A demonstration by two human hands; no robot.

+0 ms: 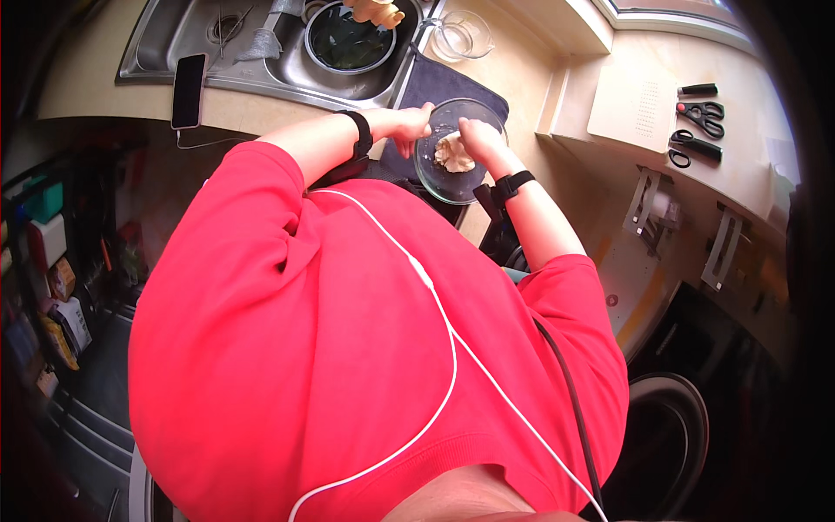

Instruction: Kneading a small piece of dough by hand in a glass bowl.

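A clear glass bowl (427, 177) stands in front of me, over a dark cloth. Inside it lies a lump of pale, rough-surfaced dough (453, 156), with small bits stuck to the glass around it. My left hand (413, 129) grips the bowl's left rim. My right hand (481, 138) reaches into the bowl, its fingers curled against the upper right of the dough; the fingertips are hidden. Each wrist wears a black strap.
Beyond the dark cloth (466, 81) sit clear glass vessels (462, 36). The steel sink (287, 81) holds a pot of dark liquid (349, 42). A phone (189, 91) overhangs the counter edge, cabled. At right are a cutting board (633, 107), scissors (704, 119) and black-handled tools (698, 145).
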